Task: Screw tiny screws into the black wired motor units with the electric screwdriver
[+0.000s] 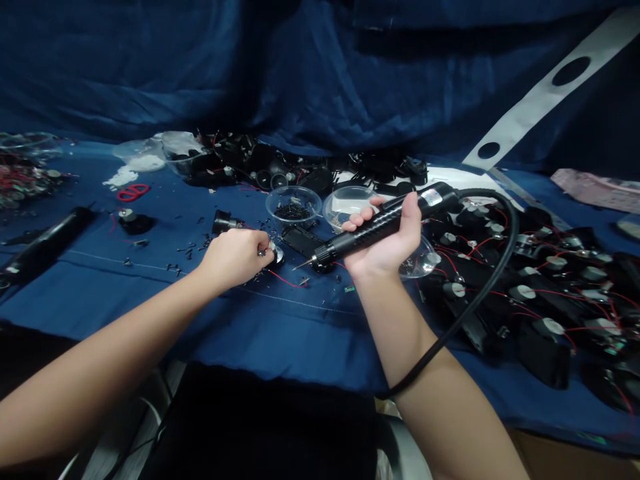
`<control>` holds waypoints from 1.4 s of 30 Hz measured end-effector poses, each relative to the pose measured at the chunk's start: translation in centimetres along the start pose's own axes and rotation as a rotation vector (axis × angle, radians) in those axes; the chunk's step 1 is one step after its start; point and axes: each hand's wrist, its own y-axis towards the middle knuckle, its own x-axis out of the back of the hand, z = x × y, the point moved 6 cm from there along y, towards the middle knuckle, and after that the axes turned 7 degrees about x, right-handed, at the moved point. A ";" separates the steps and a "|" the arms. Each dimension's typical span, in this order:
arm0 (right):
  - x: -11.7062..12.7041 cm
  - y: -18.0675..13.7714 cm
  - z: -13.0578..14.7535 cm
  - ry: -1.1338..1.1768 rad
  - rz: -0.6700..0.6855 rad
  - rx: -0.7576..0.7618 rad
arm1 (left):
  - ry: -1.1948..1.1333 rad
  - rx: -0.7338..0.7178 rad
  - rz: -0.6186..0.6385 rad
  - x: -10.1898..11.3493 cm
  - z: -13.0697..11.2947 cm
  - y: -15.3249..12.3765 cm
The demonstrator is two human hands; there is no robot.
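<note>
- Far left: a wire heap is spreading over the blue cloth; a black tube is lying slantwise nearer.
- Next: red loops are resting just behind a white-capped unit.
- Centre-left: the left hand is curling its fingers at a dark part on the cloth, mostly covering it; I cannot tell whether it is gripping or only touching. A red wire is trailing beside it.
- Centre: a bowl is holding small black pieces; a black case is lying in front.
- Centre-right: the right hand is gripping a driver, palm up, thumb pressing along its barrel. The tip is pointing down-left, near the part but apart from it.
- Right: the cord is looping from the driver's rear down across the right forearm; white-capped units are crowding the cloth behind.
</note>
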 end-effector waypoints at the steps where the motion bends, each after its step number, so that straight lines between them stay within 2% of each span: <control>1: 0.0 0.0 0.0 0.001 0.005 0.003 | 0.075 -0.018 0.020 0.2 -0.3 -0.1; 4: -0.1 0.1 0.1 0.000 0.026 0.009 | 0.244 -0.089 0.084 0.4 -1.6 -0.6; 9: 0.0 0.1 0.0 -0.006 0.021 0.007 | 0.354 -0.135 0.032 0.9 -2.7 -1.0; 11: 0.0 0.1 0.0 -0.007 0.025 0.013 | 0.273 -0.092 0.046 0.9 -1.7 -1.0; 14: 0.0 0.2 0.1 -0.001 0.029 0.025 | -0.011 0.028 0.081 0.6 1.3 -1.4; 15: 0.0 0.2 0.1 -0.001 0.031 0.028 | -0.115 0.031 0.051 0.6 2.2 -1.8; 16: 0.0 0.3 0.1 -0.002 0.035 0.033 | -0.200 -0.004 -0.003 0.6 2.9 -2.3; 18: 0.1 0.5 0.0 -0.015 0.047 0.046 | -0.272 -0.187 -0.153 1.0 3.1 -3.9; 22: 0.1 0.6 0.1 -0.057 0.086 0.076 | -0.098 -0.588 -0.417 1.7 1.1 -7.3; 24: 0.0 0.5 0.1 -0.068 0.092 0.074 | -0.005 -0.696 -0.490 1.9 0.0 -7.9; 27: 0.1 0.2 0.0 -0.047 0.032 0.039 | 0.081 -0.770 -0.531 1.8 -1.0 -7.9; 30: 0.1 0.0 0.2 -0.022 -0.012 0.027 | 0.130 -0.731 -0.516 0.9 -1.2 -7.5; 33: 0.0 0.2 0.4 -0.056 0.012 0.051 | 0.001 -0.520 -0.453 -0.1 -0.5 -6.8; 36: 0.1 0.3 0.4 -0.080 0.040 0.056 | -0.197 -0.320 -0.336 -1.3 0.4 -5.8; 39: 0.2 0.2 0.3 -0.051 0.019 0.039 | -0.221 -0.286 -0.240 -2.1 0.3 -4.7; 42: 0.2 0.1 0.4 -0.046 -0.005 0.030 | -0.155 -0.335 -0.212 -2.4 -0.1 -3.8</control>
